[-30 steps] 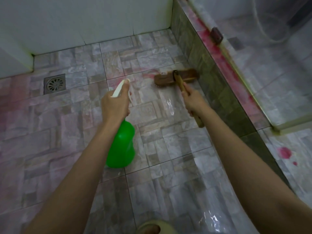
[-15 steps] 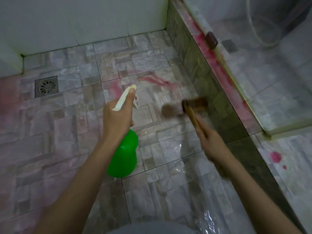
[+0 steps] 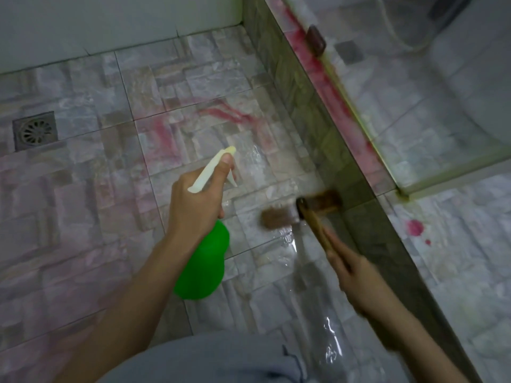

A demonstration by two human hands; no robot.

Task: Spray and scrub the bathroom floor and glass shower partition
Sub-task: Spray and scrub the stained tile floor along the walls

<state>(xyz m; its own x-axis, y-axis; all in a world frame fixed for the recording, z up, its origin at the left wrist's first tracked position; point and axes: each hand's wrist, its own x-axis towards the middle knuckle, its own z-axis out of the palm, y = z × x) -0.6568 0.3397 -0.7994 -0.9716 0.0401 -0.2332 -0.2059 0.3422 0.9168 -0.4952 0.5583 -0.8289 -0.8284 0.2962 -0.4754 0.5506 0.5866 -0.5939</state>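
My left hand [image 3: 195,201] grips the neck of a green spray bottle [image 3: 203,268] with a cream trigger head, its nozzle aimed at the wet tiled floor [image 3: 83,189]. My right hand [image 3: 359,283] holds the wooden handle of a brown scrub brush [image 3: 301,211], whose head rests on the floor against the dark tiled curb [image 3: 312,117]. Both the brush and this hand are blurred. Red streaks [image 3: 221,113] mark the floor beyond the brush. The glass shower partition [image 3: 414,92] stands on the curb to the right, with red smears along its base.
A square metal floor drain [image 3: 35,130] sits at the far left. White walls [image 3: 110,20] close off the back. A brown hinge block [image 3: 316,41] sits on the curb. A red spot [image 3: 414,227] stains the floor right of the curb. Grey clothing [image 3: 221,360] fills the bottom edge.
My right hand has pulled the brush back along the curb towards me, uncovering red streaks on the floor. The left hand with the bottle stayed roughly in place.
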